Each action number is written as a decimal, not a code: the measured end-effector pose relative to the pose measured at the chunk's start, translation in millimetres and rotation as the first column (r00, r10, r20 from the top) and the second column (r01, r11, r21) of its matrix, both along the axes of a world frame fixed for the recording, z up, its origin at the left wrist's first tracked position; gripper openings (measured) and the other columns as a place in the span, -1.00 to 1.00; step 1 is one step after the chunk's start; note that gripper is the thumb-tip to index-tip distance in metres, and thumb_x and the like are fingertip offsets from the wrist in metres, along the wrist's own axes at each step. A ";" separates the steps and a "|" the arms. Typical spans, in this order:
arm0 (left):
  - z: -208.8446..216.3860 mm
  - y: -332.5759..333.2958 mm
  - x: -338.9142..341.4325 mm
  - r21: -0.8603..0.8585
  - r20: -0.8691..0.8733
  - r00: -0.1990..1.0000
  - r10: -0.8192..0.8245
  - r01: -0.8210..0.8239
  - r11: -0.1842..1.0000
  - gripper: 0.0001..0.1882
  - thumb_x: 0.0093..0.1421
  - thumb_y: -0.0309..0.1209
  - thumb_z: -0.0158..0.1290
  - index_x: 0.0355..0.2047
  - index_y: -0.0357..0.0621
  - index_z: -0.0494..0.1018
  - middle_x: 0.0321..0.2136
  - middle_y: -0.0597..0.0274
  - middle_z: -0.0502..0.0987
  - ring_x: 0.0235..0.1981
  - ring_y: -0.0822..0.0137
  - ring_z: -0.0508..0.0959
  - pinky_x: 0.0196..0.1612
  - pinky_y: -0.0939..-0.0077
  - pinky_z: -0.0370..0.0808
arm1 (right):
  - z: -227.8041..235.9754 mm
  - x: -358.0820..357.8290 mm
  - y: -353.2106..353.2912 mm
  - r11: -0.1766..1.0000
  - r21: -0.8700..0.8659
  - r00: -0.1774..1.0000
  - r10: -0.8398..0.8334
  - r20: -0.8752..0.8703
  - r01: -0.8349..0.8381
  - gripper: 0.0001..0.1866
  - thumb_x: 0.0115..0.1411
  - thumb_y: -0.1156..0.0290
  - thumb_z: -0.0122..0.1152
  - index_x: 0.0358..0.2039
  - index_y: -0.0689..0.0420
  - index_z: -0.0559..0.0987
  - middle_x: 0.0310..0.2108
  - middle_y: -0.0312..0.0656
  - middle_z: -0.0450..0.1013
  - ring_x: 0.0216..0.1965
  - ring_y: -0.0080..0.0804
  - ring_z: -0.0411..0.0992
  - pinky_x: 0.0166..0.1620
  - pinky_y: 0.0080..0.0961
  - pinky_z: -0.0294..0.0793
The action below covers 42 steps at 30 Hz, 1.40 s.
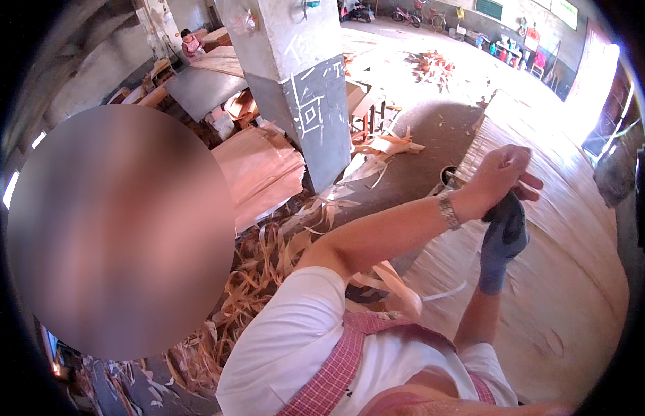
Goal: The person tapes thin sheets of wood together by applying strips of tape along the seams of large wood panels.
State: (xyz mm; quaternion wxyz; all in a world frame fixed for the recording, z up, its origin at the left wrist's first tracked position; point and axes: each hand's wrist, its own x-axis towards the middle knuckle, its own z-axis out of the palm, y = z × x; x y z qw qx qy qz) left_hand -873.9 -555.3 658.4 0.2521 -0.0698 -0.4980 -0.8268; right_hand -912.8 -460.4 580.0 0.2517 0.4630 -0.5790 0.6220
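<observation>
My left hand [499,177], bare and with a metal-banded watch [448,211] on the wrist, is raised in front of me with its fingers curled in. Just below it, touching its underside, is my right hand [505,236] in a grey-blue glove with darker fingers. The gloved fingers are bent toward the left hand. Whether either hand holds something between them is hidden. Beneath both hands spreads a broad layer of pale wood veneer sheets [565,298], with wrinkles and uneven edges.
A grey-and-white pillar [315,104] stands ahead, left of centre. Beside it lies a stack of reddish veneer sheets [256,170]. Veneer strips [256,284] litter the floor to my left. Farther off are scraps [433,67], bicycles [409,17] and a person [191,45]. A large blurred disc covers the left side.
</observation>
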 end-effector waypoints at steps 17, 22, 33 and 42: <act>-152.1 -388.8 57.2 -0.748 0.568 0.816 -0.106 0.566 0.347 -0.69 0.10 -0.19 0.23 -0.44 -0.21 0.52 -0.60 0.35 0.51 -0.53 0.53 0.46 -0.46 0.55 0.38 | -106.5 59.7 -265.5 0.782 0.318 0.701 0.202 0.684 -0.536 -0.37 0.18 0.60 0.18 0.26 0.17 0.26 0.09 -0.23 0.36 -0.02 -0.51 0.35 0.05 -0.52 0.39; -199.3 -465.7 -25.3 -0.853 0.522 0.837 0.165 0.512 0.101 -0.76 0.11 -0.23 0.19 -0.43 -0.16 0.52 -0.47 0.18 0.52 -0.39 0.29 0.54 -0.34 0.35 0.46 | -201.3 5.8 -279.7 0.717 0.160 0.345 0.118 0.931 -0.679 -0.71 0.32 0.33 0.10 -0.01 0.18 0.50 -0.37 -0.43 0.41 -0.40 -0.69 0.33 -0.29 -0.68 0.41; -370.2 -489.4 -302.6 -0.811 0.463 0.850 0.253 0.521 -0.268 -0.70 0.04 -0.08 0.21 -0.36 -0.02 0.58 -0.36 0.20 0.54 -0.23 0.19 0.55 -0.22 0.18 0.40 | -434.7 -77.7 -294.6 0.933 0.357 0.093 -0.352 0.931 -0.044 -0.63 0.35 0.19 0.00 0.01 0.18 0.47 -0.26 -0.12 0.50 -0.28 -0.23 0.46 -0.18 -0.34 0.45; -513.3 -444.0 -492.7 -0.739 0.628 0.755 0.190 0.655 -0.157 -0.61 -0.04 0.04 0.24 -0.30 0.10 0.62 -0.16 0.15 0.59 -0.10 0.10 0.55 -0.10 0.14 0.40 | -398.7 -112.3 -345.1 0.509 0.860 0.089 -0.856 0.510 -0.032 -0.54 0.33 0.18 -0.04 0.12 0.20 0.38 -0.07 0.11 0.47 -0.08 0.04 0.46 0.03 -0.15 0.40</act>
